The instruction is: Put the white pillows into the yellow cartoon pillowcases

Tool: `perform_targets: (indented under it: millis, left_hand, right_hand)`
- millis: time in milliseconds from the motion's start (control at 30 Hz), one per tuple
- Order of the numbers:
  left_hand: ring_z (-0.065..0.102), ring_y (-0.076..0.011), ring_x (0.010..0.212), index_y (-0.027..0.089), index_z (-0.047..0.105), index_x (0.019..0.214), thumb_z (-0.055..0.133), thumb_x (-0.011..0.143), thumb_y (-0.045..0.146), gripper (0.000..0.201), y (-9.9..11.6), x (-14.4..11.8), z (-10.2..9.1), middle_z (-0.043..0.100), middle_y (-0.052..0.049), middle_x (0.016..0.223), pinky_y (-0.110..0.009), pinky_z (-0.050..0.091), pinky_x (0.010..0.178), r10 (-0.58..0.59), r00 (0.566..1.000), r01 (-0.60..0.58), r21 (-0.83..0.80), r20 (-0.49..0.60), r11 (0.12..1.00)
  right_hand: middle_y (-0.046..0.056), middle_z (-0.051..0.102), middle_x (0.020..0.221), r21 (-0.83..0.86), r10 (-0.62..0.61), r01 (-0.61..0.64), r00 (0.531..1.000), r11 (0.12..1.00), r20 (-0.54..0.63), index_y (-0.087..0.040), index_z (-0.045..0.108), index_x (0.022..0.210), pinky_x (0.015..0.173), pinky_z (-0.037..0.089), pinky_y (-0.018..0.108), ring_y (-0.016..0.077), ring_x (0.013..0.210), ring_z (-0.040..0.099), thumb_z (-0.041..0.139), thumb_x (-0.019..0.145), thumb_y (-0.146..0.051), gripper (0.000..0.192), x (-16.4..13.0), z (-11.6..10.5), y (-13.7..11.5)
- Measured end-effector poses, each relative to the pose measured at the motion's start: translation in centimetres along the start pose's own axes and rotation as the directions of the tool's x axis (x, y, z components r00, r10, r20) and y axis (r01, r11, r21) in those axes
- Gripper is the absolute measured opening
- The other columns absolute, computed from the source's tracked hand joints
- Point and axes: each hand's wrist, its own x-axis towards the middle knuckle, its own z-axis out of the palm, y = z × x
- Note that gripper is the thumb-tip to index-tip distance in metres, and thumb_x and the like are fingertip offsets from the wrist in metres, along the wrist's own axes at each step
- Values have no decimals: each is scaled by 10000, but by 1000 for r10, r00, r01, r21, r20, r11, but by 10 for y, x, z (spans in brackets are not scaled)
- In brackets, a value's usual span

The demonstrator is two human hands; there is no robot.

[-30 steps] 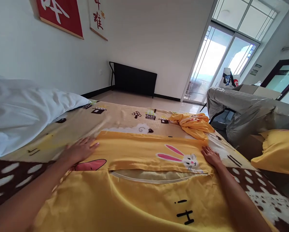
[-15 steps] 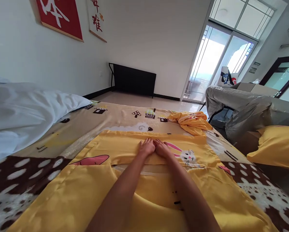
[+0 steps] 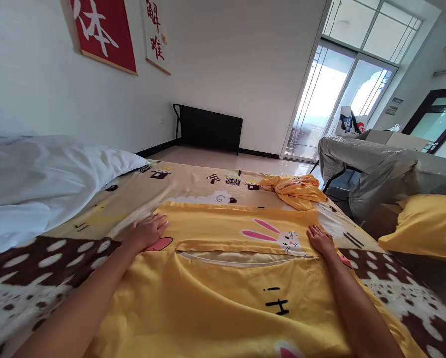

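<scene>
A yellow pillowcase with a printed white rabbit and pink ears lies spread on the patterned blanket in front of me. A long slit runs across it, with paler cloth and a whitish edge showing inside. My left hand rests flat on its left edge, beside a pink print, fingers stretched out. On the opposite edge, just right of the rabbit's face, my right hand lies flat with its fingers extended. Neither hand grips anything. Nearer to me the cloth has loose folds and black "Hi" lettering.
A patterned blanket covers the bed. White bedding is heaped at left. Crumpled yellow cloth lies at the far right corner. Farther right are a yellow pillow and plastic-covered furniture. A black panel leans on the wall.
My hands have moved apart from the middle of the pillowcase, the left to its left edge and the right to its right edge. More of the slit and lettering shows.
</scene>
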Motion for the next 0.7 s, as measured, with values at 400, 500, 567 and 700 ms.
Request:
perform_targets:
  millis: [400, 500, 567, 700]
  left_hand:
    - [395, -289, 1308, 183, 444, 1353, 496, 909, 453, 522, 203, -19, 32, 402, -122, 1440, -558, 289, 1088, 159, 979, -158, -22, 128, 987]
    - [346, -284, 1353, 210, 396, 1402, 422, 928, 493, 553, 203, -31, 44, 343, -115, 1493, -549, 254, 1113, 161, 975, -158, -31, 155, 987]
    - [262, -271, 1406, 254, 346, 1441, 323, 944, 508, 559, 178, -38, 42, 271, -96, 1540, -536, 213, 1132, 103, 984, -102, -13, 145, 995]
    - [192, -251, 1439, 275, 325, 1457, 195, 934, 508, 587, 102, -54, 22, 219, -76, 1561, -528, 217, 1124, -62, 994, 59, 36, 87, 998]
  right_hand:
    - [92, 533, 1289, 87, -499, 502, 865, 860, -53, -181, 550, 1219, 978, 429, 487, 237, 1148, 530, 538, 911, -384, 369, -64, 13, -219]
    - [98, 494, 1346, 136, -500, 503, 864, 853, -62, -192, 522, 1264, 1007, 398, 503, 249, 1193, 500, 521, 916, -406, 408, -75, 22, -210]
    - [102, 445, 1412, 151, -440, 443, 896, 884, -54, -194, 472, 1328, 1057, 319, 522, 264, 1280, 427, 457, 937, -436, 460, -71, 22, -174]
    - [98, 351, 1504, 120, -203, 203, 979, 972, -14, -218, 413, 1392, 1086, 242, 484, 232, 1389, 288, 282, 961, -428, 497, -58, 14, -69]
